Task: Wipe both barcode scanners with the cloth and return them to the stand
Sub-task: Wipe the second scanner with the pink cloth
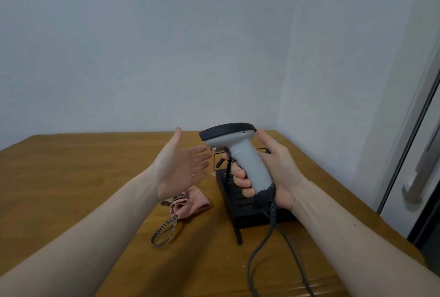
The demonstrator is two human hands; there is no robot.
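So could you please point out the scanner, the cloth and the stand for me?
scanner [247,153], head view, on its grey handle.
cloth [190,202], head view, on its pink fabric.
stand [234,197], head view, on its black base.

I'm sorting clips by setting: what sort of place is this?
Probably a plain indoor room corner, maybe an office: a wooden table against bare white walls, a door handle at right, a corded barcode scanner.

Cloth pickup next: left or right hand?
Left. The left hand is open, holds nothing and hovers just above the pink cloth; the right hand grips the scanner.
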